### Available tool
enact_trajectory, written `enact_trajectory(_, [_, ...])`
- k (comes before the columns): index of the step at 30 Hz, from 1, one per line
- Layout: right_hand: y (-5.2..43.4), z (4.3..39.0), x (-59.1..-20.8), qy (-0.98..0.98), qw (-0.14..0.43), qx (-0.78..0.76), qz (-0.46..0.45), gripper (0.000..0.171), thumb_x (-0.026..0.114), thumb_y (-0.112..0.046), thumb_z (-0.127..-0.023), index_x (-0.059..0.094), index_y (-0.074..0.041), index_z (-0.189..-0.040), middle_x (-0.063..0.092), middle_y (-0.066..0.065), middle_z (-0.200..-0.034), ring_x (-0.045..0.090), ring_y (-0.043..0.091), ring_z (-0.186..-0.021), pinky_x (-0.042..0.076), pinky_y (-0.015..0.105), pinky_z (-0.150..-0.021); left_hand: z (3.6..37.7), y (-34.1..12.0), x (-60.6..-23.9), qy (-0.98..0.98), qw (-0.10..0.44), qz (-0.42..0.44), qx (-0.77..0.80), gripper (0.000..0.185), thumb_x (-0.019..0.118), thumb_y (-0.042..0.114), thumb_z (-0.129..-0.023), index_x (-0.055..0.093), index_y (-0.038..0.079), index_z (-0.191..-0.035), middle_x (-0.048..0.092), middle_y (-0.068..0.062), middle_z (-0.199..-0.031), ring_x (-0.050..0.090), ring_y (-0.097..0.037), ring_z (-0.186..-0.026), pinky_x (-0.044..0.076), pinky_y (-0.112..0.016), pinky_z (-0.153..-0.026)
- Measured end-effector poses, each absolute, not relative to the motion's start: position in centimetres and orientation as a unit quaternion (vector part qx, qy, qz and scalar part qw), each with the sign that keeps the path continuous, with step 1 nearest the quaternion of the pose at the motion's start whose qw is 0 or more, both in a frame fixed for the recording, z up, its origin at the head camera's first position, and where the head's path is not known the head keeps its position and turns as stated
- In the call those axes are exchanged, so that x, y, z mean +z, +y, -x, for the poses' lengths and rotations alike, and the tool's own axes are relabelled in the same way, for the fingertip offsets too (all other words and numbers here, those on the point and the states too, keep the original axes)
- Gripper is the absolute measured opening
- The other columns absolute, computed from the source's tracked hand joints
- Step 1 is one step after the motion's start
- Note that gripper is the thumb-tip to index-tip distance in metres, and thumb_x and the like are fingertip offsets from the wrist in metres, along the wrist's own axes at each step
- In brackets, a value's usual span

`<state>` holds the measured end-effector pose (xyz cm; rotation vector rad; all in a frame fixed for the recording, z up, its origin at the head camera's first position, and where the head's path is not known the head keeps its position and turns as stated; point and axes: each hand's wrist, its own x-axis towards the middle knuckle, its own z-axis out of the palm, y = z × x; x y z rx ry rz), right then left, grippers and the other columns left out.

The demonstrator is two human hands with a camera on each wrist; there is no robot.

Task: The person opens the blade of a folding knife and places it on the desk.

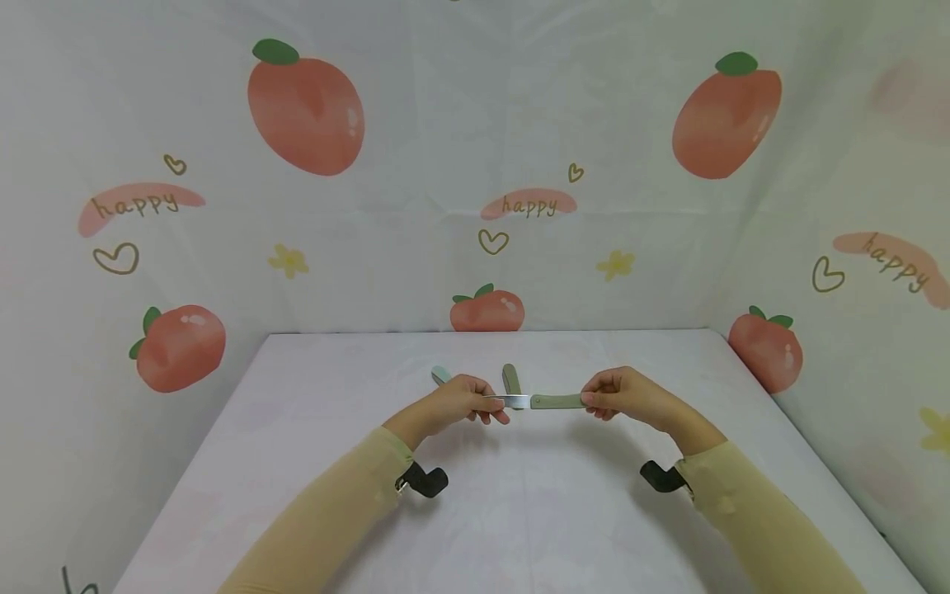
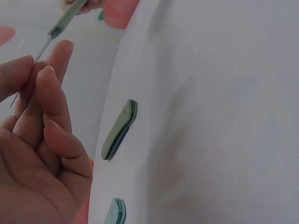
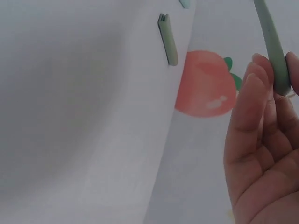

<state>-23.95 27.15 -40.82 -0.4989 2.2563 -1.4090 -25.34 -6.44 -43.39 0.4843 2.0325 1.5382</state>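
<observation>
An opened folding knife with a green handle is held level above the table between both hands. My left hand pinches its silver blade between thumb and fingers. At the other side, my right hand pinches the end of the green handle. In the left wrist view the blade appears edge-on as a thin line. A second green folding knife, folded, lies on the table behind the held one. Farther left lies a folded light-blue knife, partly hidden behind my left hand in the head view.
The white table runs back to a pale cloth wall printed with red fruit and lettering. Cloth also hangs along the left and right sides. A black camera mount sits at each wrist, the left one and the right one.
</observation>
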Motion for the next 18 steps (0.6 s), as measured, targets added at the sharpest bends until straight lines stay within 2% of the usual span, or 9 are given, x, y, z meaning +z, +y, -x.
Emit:
enact_trajectory(3, [27.1,23.6,-40.6,0.829,0.193,-0.492,0.181,0.028,0.07,-0.019,-0.096,0.066,0.004,-0.11,0.065,0.026,-0.095,0.063,0.032,-0.082,0.056,0.037,-0.077,25.3,-6.4,-43.4,0.751,0.273,-0.173,0.576,0.017,0.067,0.015,-0.094,0.063,0.005,-0.082,0.077,-0.006,-0.089,0.058,-0.011,-0.072,0.037,-0.024,-0.068])
enact_trajectory(8, [27.4,23.3,-40.5,0.841,0.174,-0.478,0.184,0.032,0.076,-0.014,-0.09,0.065,0.003,-0.115,0.066,0.014,-0.092,0.061,0.019,-0.078,0.054,0.035,-0.076,25.3,-6.3,-43.7,0.748,0.276,-0.165,0.58,0.016,0.066,0.015,-0.095,0.065,0.004,-0.083,0.077,-0.005,-0.088,0.058,-0.011,-0.071,0.038,-0.023,-0.067])
enact_trajectory(10, [27.5,23.3,-40.5,0.842,0.17,-0.477,0.186,0.034,0.077,-0.013,-0.089,0.065,0.003,-0.116,0.065,0.01,-0.091,0.061,0.018,-0.078,0.054,0.036,-0.076,25.3,-6.3,-43.7,0.746,0.278,-0.164,0.582,0.017,0.066,0.016,-0.095,0.065,0.004,-0.083,0.077,-0.004,-0.088,0.058,-0.011,-0.071,0.038,-0.024,-0.068])
enact_trajectory(18, [28.2,23.5,-41.0,0.839,0.17,-0.484,0.179,0.03,0.078,-0.012,-0.088,0.07,0.004,-0.111,0.069,0.009,-0.087,0.063,0.019,-0.077,0.054,0.036,-0.077,25.2,-5.9,-44.0,0.755,0.272,-0.176,0.57,0.018,0.066,0.019,-0.096,0.063,0.006,-0.084,0.076,-0.003,-0.089,0.058,-0.012,-0.075,0.04,-0.027,-0.07])
